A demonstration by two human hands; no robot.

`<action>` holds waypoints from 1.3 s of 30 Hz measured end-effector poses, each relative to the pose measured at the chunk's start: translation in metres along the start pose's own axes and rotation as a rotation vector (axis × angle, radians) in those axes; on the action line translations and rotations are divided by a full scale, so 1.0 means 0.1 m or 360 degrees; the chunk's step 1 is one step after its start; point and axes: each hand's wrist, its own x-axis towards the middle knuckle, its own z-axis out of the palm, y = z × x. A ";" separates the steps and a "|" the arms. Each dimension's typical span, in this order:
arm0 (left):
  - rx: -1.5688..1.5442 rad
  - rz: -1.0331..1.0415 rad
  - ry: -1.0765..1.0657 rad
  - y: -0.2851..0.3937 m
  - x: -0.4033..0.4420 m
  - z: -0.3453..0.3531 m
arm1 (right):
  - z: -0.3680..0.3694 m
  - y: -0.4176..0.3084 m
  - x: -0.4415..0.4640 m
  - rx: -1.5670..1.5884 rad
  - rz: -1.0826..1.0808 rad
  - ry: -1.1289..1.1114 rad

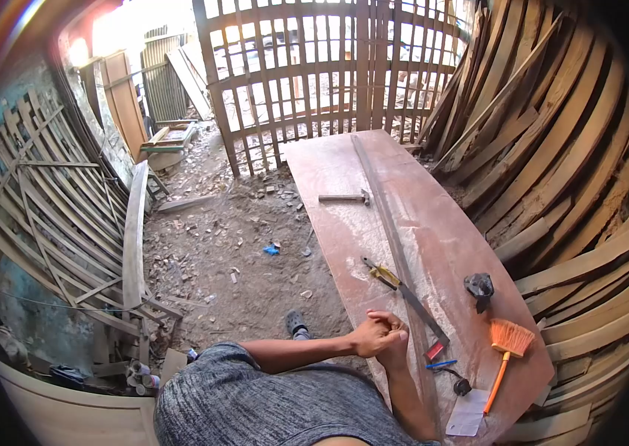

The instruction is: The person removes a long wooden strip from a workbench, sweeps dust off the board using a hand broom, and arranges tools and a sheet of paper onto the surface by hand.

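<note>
Workshop with a reddish work surface (344, 256), seen from the head of a person in a grey sleeve. The left hand (366, 339) and the right hand (394, 352) are clasped together above the near left part of the surface, fingers closed narrowly on one another; whether they interlace cannot be told. No tool shows in either hand. The left forearm reaches in from the left, the right forearm from the near side.

The work surface extends from beside the person towards the far slatted gate (307, 74) and bears pale dust. A long dark strip (383, 217) runs along it lengthwise. Just beyond the hands lies a tool with yellow grips (384, 276); near it, a dark flat bar (420, 311) slants towards a red piece (435, 350) at its near end. A hammer (342, 198) lies farther off, left of the strip, its head to the right.

Right of the hands are a crumpled black item (480, 288) and an orange brush (511, 337), whose handle points to the near side. Nearer are a blue pen-like item (441, 364), a small round black object (462, 387) and white paper (467, 413). Boards (552, 163) lean along the right.
</note>
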 end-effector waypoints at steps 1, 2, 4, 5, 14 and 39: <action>-0.0214 -0.0059 0.0179 -0.02 0.02 0.08 | 0.03 0.04 0.01 0.0068 -0.0013 0.0092; -0.0428 -0.0115 0.0360 -0.04 0.06 0.15 | 0.05 0.04 0.03 0.0225 0.0142 0.0216; -0.0608 -0.0007 0.0537 0.03 0.10 0.08 | 0.10 0.06 0.06 0.0381 0.0201 0.0393; -0.0894 -0.0025 0.0588 -0.02 0.15 0.13 | 0.12 0.07 0.07 0.0460 0.0227 0.0481; -0.2623 -0.0578 0.0870 -0.06 0.27 0.31 | 0.21 0.16 0.04 0.0408 0.0118 0.0890; -0.2671 -0.1197 0.0539 -0.14 0.14 0.38 | 0.04 0.32 -0.16 -0.0441 -0.0514 0.0611</action>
